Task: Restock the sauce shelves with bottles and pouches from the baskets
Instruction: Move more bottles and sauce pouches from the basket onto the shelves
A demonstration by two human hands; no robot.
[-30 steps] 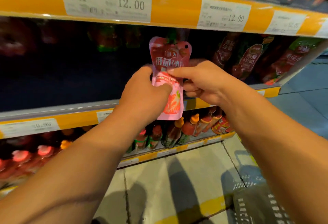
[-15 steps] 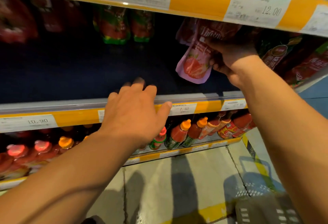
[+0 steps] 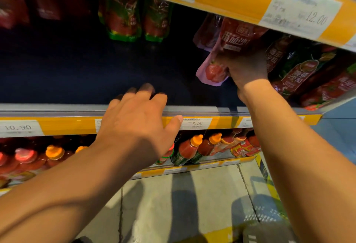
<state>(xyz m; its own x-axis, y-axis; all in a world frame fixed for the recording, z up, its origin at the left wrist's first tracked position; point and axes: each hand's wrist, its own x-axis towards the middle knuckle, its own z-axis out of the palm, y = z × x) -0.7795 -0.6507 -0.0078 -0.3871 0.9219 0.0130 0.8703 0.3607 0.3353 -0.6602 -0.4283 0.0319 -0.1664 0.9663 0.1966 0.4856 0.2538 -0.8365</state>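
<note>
Right hand gripping pink sauce pouch at upper right of frame, inside the dark shelf. Left hand spread, fingers relaxed over shelf's front edge, centre frame.

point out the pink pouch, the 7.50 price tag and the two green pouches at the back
pink pouch (image 3: 215, 73): head view, its lower part with the tomato picture.
7.50 price tag (image 3: 196, 123): head view, on the printed number.
green pouches (image 3: 123, 19): head view, front of the left one.
</note>
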